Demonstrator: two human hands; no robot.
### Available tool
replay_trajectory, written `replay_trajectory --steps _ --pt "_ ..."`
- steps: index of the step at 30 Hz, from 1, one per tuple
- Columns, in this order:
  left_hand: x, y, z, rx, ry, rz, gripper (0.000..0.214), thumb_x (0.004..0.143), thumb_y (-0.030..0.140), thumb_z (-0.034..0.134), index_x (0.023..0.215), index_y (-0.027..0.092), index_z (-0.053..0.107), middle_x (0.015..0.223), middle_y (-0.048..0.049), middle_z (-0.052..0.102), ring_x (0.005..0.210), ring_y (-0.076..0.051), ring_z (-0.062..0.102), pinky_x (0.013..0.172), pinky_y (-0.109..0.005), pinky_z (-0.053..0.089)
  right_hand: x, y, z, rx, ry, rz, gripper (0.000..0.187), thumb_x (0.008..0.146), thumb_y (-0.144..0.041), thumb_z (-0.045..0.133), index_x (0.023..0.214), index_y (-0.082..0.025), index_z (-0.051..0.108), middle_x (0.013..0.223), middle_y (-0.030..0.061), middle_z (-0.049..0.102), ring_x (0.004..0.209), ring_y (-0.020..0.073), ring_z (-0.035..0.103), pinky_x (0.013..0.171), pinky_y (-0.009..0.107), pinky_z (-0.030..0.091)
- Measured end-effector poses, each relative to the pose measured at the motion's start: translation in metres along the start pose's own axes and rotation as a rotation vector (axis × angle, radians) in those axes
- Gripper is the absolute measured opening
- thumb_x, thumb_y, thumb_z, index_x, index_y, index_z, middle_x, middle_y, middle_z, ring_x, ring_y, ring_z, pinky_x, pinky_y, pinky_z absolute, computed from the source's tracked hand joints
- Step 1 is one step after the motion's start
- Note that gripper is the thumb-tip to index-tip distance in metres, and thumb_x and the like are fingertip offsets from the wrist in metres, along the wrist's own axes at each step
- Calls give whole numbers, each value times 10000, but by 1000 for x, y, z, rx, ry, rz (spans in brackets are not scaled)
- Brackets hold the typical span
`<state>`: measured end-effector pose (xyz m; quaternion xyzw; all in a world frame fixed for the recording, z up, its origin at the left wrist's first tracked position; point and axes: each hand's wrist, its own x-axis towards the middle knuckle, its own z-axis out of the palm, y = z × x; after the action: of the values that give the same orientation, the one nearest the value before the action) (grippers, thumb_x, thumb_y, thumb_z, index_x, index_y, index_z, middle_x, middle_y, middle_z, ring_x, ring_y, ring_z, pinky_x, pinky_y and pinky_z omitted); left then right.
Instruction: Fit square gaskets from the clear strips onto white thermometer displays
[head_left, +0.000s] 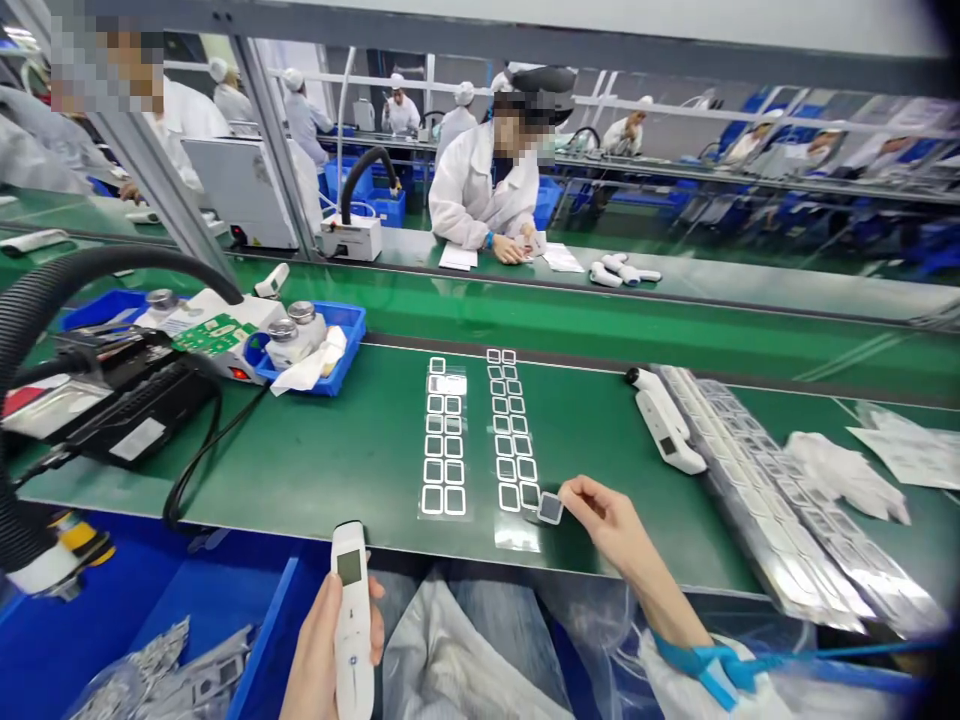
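My left hand (319, 635) is wrapped round a white handheld thermometer (354, 625), held upright below the bench's front edge, its small grey display facing me. Between the thumb and fingertips of my right hand (604, 515) is a small square window sticker (550, 508) with a pale border and a darker centre. It is just above the bench, beside the lower end of a clear sheet of white-framed squares (508, 497). Left of that lies a second sheet of such squares (433, 499), set in two columns.
On the right lie another white thermometer (667, 425), long clear plastic trays (750, 490) and a white glove (847, 470). To the left stand a blue tray (352, 335), a black device (142, 420) and a black hose (97, 262). A co-worker (480, 190) sits across the bench.
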<state>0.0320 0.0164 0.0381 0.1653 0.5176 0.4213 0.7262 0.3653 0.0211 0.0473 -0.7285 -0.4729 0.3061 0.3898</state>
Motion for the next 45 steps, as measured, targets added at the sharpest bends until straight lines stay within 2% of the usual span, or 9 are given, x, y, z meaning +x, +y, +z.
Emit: replay_trajectory --steps 8,13,20,24,29,33,36,39,45 --pt "0 0 19 49 31 -6 594 763 637 686 1173 220 583 808 -33 650 520 -122 469 461 -232 376 -12 7 13 -235 -38 -111 282 868 -371 491 621 -235 501 599 1 512 631 195 479 623 320 347" --pt "-2 1 23 51 27 -6 595 786 636 662 1209 228 566 827 -33 644 536 -121 468 473 -229 393 -16 11 22 -332 24 -163 272 915 -321 442 667 -231 506 615 -1 511 654 200 493 696 343 337" --pt "0 6 28 84 15 37 639 786 635 658 1266 229 547 820 -35 636 509 -121 453 464 -243 396 -22 19 30 -327 103 -187 314 924 -335 455 628 -231 456 607 -14 474 637 187 485 729 355 333" --pt "24 24 35 198 -67 160 639 760 559 732 1247 188 550 787 -28 624 508 -115 473 452 -233 392 -11 10 21 -259 80 -140 320 914 -407 497 642 -237 498 618 -2 530 631 190 493 699 348 353" --pt "90 71 69 417 -107 409 501 677 459 811 1006 138 613 632 10 594 493 -114 514 468 -224 426 39 -34 20 -122 26 -268 259 902 -379 496 699 -229 553 697 12 564 663 182 489 650 317 374" --pt "160 104 108 521 -95 522 347 687 345 810 874 138 603 664 4 623 474 -98 530 457 -214 423 108 -70 45 -83 27 -332 213 832 -361 518 684 -216 566 702 14 583 654 172 496 636 302 387" --pt "207 115 132 576 -55 512 270 742 256 795 860 128 589 646 26 602 473 -90 528 464 -209 433 164 -83 71 -121 44 -341 172 790 -317 513 665 -209 561 715 25 587 677 177 518 664 305 397" --pt "239 118 149 628 -53 443 191 874 276 693 935 120 602 736 14 614 550 -98 564 510 -219 488 208 -87 93 -168 44 -325 146 765 -262 503 638 -204 545 705 33 587 673 179 527 659 305 391" --pt "269 121 168 664 -81 308 236 931 311 623 1074 124 602 924 -41 636 708 -135 620 618 -273 557 244 -82 114 -254 -13 -278 229 760 -249 521 535 -209 511 533 -1 527 586 167 503 599 287 363"
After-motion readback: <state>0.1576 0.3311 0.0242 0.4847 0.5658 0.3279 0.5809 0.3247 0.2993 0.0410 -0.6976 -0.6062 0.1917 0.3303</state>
